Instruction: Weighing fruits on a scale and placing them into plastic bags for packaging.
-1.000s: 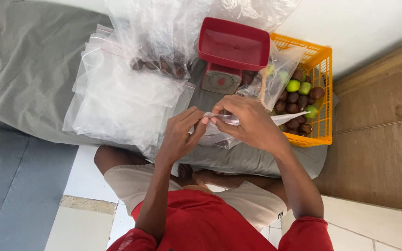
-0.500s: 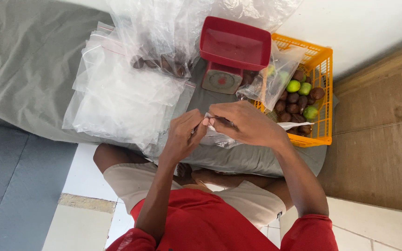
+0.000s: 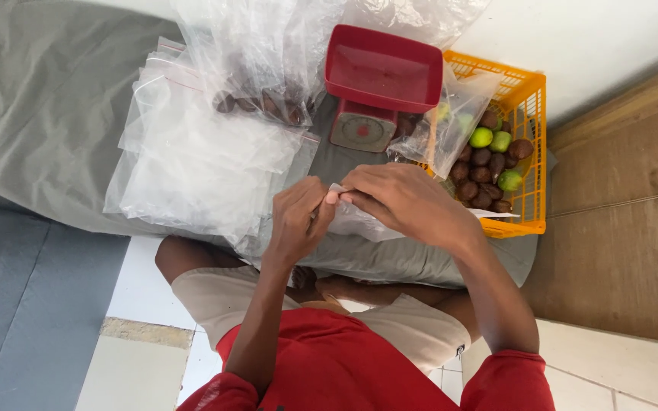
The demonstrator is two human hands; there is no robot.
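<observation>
Your left hand (image 3: 298, 221) and right hand (image 3: 401, 202) both pinch the clear bag (image 3: 356, 222)'s top edge; it's light, limp, slippery—grip near the seal.

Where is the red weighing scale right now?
In the head view, the red weighing scale stands on the grey cloth just beyond both hands, between the pile of clear plastic bags and the orange crate.

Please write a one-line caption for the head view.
Both hands, left hand and right hand, pinch a clear plastic bag beside a red scale.
</observation>
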